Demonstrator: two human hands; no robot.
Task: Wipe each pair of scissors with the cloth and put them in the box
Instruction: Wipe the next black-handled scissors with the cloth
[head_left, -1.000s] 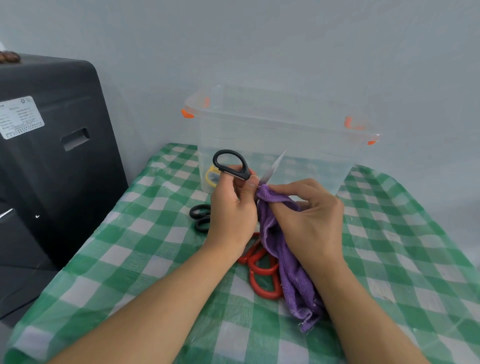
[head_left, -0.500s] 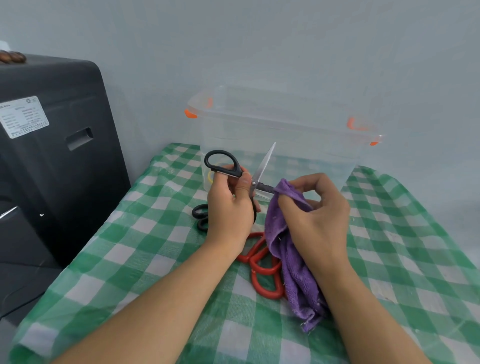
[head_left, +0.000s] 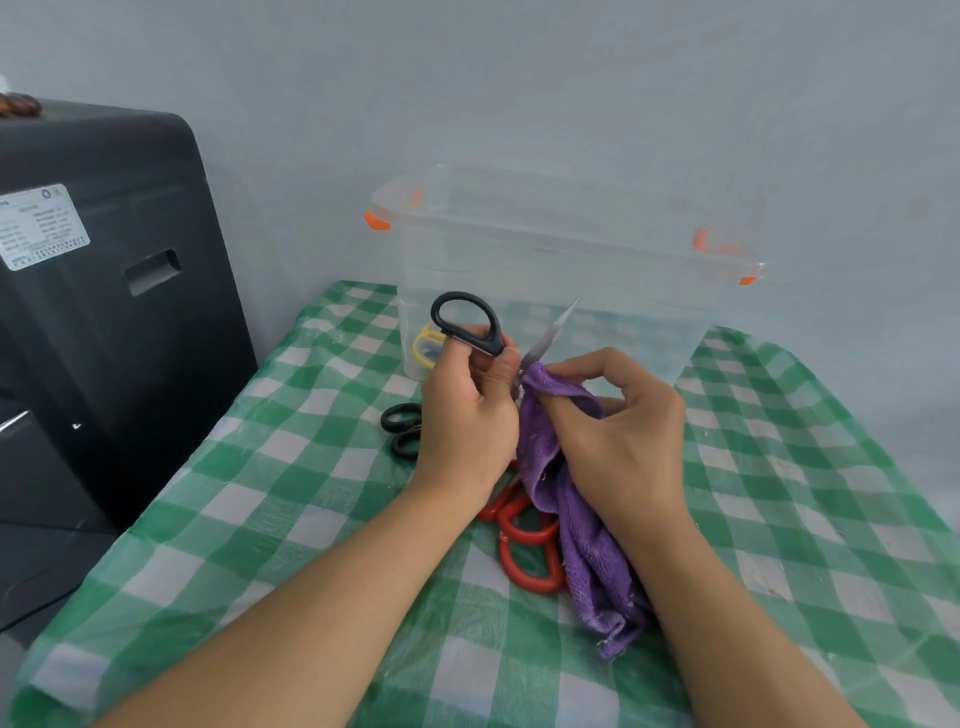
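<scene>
Hands (head_left: 545, 415) raised, wiping scissors (head_left: 470, 327) with cloth (head_left: 582, 519).

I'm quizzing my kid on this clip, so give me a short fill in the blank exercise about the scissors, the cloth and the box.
1. The left hand holds scissors with a ____ handle.
2. The right hand pinches a ____ cloth against the blade.
3. Inside the clear box lie scissors with a ____ handle.
4. Under the cloth on the checked tablecloth lie scissors with ____ handles.

Missing words: black; purple; yellow; red
</scene>
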